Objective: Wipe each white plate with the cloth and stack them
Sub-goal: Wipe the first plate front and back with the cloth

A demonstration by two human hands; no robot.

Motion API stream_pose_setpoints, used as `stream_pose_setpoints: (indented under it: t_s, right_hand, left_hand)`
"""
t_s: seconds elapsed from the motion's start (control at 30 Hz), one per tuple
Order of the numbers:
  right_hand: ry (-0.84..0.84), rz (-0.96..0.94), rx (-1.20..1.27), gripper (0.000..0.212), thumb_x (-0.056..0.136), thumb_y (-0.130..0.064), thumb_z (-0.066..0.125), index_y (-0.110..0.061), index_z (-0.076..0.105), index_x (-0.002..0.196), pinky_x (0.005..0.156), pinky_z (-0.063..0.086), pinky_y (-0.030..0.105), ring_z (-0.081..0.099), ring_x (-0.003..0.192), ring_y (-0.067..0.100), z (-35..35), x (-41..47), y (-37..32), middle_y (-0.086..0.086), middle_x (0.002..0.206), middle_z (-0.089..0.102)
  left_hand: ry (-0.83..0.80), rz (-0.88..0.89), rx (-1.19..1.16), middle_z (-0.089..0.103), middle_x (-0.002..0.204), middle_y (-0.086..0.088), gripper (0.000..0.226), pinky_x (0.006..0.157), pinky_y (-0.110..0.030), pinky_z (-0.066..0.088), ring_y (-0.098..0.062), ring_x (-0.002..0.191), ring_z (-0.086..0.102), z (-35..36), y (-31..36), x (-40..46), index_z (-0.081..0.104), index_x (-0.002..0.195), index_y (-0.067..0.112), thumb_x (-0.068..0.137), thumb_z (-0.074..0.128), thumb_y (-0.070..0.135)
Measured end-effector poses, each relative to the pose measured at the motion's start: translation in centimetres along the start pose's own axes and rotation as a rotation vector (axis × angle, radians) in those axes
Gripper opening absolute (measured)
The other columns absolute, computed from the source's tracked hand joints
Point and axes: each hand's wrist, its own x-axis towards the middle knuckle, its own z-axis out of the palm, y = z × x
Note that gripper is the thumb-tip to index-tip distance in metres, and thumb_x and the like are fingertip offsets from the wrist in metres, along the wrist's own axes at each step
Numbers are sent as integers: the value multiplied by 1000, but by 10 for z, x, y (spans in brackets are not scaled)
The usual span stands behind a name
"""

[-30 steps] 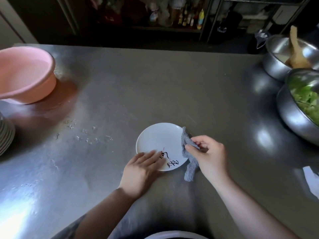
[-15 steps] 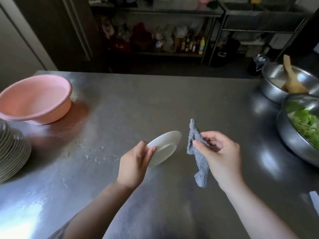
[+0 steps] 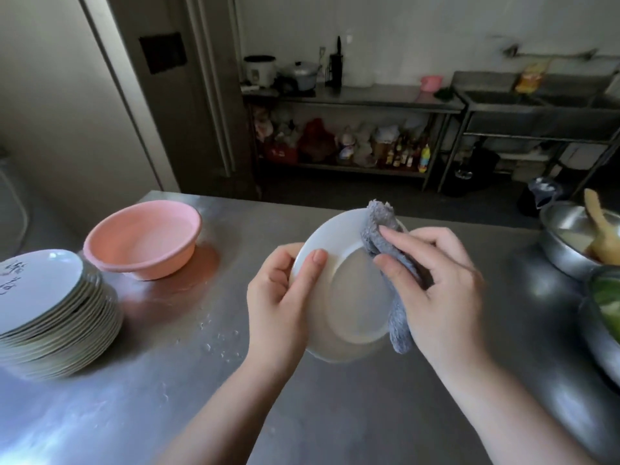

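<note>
Both hands hold one plate (image 3: 352, 297) tilted above the table (image 3: 335, 414), underside facing the camera: left hand (image 3: 278, 303) grips its left rim, right hand (image 3: 436, 290) presses the cloth (image 3: 382, 229) against its right edge. Stack (image 3: 50, 313) stands far left beside a basin (image 3: 144, 239).

one head-worn view looks forward and down, close over a steel counter (image 3: 335, 414) toward far shelves (image 3: 352, 102).

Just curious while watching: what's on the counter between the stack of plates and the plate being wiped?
In the head view, only bare steel counter with scattered water droplets lies between the plate stack and the held plate.
</note>
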Motion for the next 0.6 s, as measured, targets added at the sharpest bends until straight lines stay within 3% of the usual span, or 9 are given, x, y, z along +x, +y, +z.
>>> stream_pose_setpoints:
  t_s: [0.1, 0.2, 0.27, 0.43, 0.6]
  right_hand:
    - [42, -74, -16, 24, 86, -15, 66, -12, 72, 108, 79, 43, 14, 57, 81, 12, 8, 1, -11, 1, 91, 59]
    - [-39, -260, -59, 18, 87, -12, 67, -10, 75, 103, 77, 49, 28, 59, 82, 21, 14, -10, -16, 2, 89, 63]
    - [-61, -315, -64, 15, 86, -9, 69, -9, 76, 99, 77, 49, 27, 59, 81, 21, 10, -6, -13, 3, 88, 63]
    - [78, -155, -5, 19, 83, -8, 73, -11, 74, 102, 75, 51, 28, 61, 83, 20, 11, 20, -20, 1, 92, 63]
    - [-39, -358, -30, 16, 85, -12, 70, -9, 76, 100, 75, 50, 28, 60, 78, 20, 6, -9, -19, 4, 88, 64]
  left_hand:
    - [65, -20, -60, 72, 77, 5, 17, 62, -19, 49, -6, 70, 63, 7, 9, 4, 72, 82, 25, 87, 63, 39]
    - [133, -54, -133, 73, 81, 0, 16, 67, -27, 52, -12, 77, 66, 10, 15, 8, 73, 83, 27, 88, 62, 38]
    - [164, -57, -159, 73, 82, -1, 16, 71, -33, 53, -14, 78, 66, 8, 17, 11, 73, 84, 26, 88, 62, 37]
    - [190, -64, -187, 72, 82, -1, 18, 67, -29, 52, -12, 76, 64, 17, 26, 11, 72, 84, 25, 88, 62, 39]
    - [162, -7, -173, 74, 83, -5, 20, 71, -37, 55, -18, 78, 67, 14, 30, 14, 73, 85, 24, 87, 64, 42]
